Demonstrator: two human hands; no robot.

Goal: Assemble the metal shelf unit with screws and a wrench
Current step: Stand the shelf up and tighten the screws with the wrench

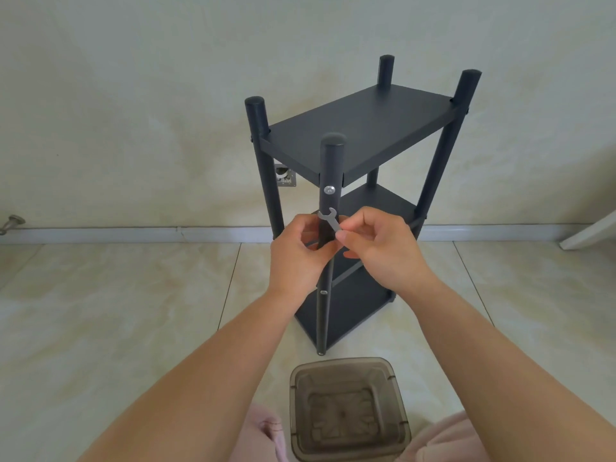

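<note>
Pale marbled floor tiles (133, 295) run under us to a white baseboard (133, 233) and a blotchy cream wall (166, 78). Nearest our knees sits a smoky plastic tub (348, 408). Beyond it stands the black shelf unit (360, 128), its front post crossing between our hands. Our right hand (383, 248) pinches a small flat wrench (330, 221) by its handle, its head against the post; our left hand (296, 248) curls its fingers at the post, below a silver screw (329, 189). A wall socket (285, 175) shows behind the shelf.

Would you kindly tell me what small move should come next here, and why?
Probably lift the wrench, pinched between right hand and left hand, onto the silver screw in the front post: its open jaw sits just below that head.
</note>
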